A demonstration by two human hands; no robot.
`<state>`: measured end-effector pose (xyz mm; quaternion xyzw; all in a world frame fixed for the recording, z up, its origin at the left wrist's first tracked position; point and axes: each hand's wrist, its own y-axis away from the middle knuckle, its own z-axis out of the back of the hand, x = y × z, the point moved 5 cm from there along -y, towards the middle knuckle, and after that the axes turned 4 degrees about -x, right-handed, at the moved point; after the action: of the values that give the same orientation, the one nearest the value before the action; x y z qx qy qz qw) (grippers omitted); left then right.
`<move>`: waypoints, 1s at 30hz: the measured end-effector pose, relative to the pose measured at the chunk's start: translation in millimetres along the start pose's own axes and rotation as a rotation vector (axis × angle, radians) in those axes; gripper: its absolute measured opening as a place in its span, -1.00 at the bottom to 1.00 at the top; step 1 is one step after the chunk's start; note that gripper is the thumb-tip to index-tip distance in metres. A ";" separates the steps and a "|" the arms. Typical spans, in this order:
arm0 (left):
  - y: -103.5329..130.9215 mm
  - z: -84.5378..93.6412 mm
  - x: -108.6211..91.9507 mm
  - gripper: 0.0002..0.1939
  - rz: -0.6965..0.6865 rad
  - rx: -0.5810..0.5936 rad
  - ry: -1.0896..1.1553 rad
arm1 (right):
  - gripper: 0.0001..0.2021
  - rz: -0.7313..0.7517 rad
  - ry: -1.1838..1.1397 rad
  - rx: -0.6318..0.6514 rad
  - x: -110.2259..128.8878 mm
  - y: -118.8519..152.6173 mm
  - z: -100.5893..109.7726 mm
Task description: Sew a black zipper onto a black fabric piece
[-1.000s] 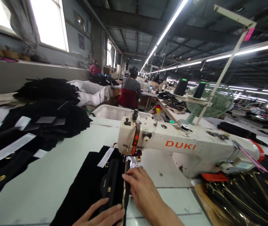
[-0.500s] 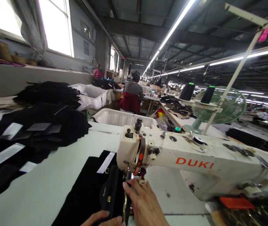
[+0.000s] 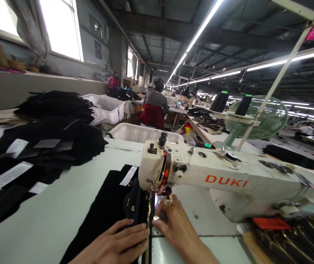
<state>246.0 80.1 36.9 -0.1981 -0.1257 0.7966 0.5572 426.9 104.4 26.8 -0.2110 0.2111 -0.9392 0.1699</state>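
Note:
Black fabric [image 3: 98,212] lies under the head of a white sewing machine [image 3: 190,172]. It bears a white label strip [image 3: 128,175], a dark flap with a small gold fitting [image 3: 132,208] and a gold-toothed zipper [image 3: 148,220] running toward the needle. My left hand [image 3: 121,238] rests flat on the fabric, fingers stretched out, their tips at the zipper's left side. Just right of the zipper, beside the presser foot, is my right hand [image 3: 176,223]. Its thumb and bent forefinger come close together near a small shiny spot; what they pinch, if anything, is unclear.
Stacked black pieces [image 3: 49,143] with pale labels lie at the left. Behind the machine stands a white bin [image 3: 145,132]. Thread cones [image 3: 219,102] and a green fan [image 3: 269,119] are at the right. More zippered pieces [image 3: 291,238] lie lower right. A person [image 3: 156,102] sits ahead.
My left hand has come forward and flattened on the fabric. My right hand has left the zipper and moved right, its fingers now bent. The gold fitting sits slightly farther forward.

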 end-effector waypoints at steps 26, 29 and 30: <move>10.0 -14.8 7.2 -0.36 0.106 0.237 -0.062 | -0.79 -0.227 0.252 0.123 -0.6 -24.6 -16.0; 13.8 -18.6 13.2 -0.39 0.145 0.194 -0.020 | -0.79 -0.227 0.239 0.092 2.2 -20.2 -16.3; 14.2 -19.4 14.0 -0.39 0.145 0.188 -0.004 | -0.80 -0.230 0.232 0.084 2.9 -19.2 -16.1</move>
<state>238.7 87.9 11.2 -0.1520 -0.0366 0.8435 0.5139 412.5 124.8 23.6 -0.1167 0.1642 -0.9785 0.0447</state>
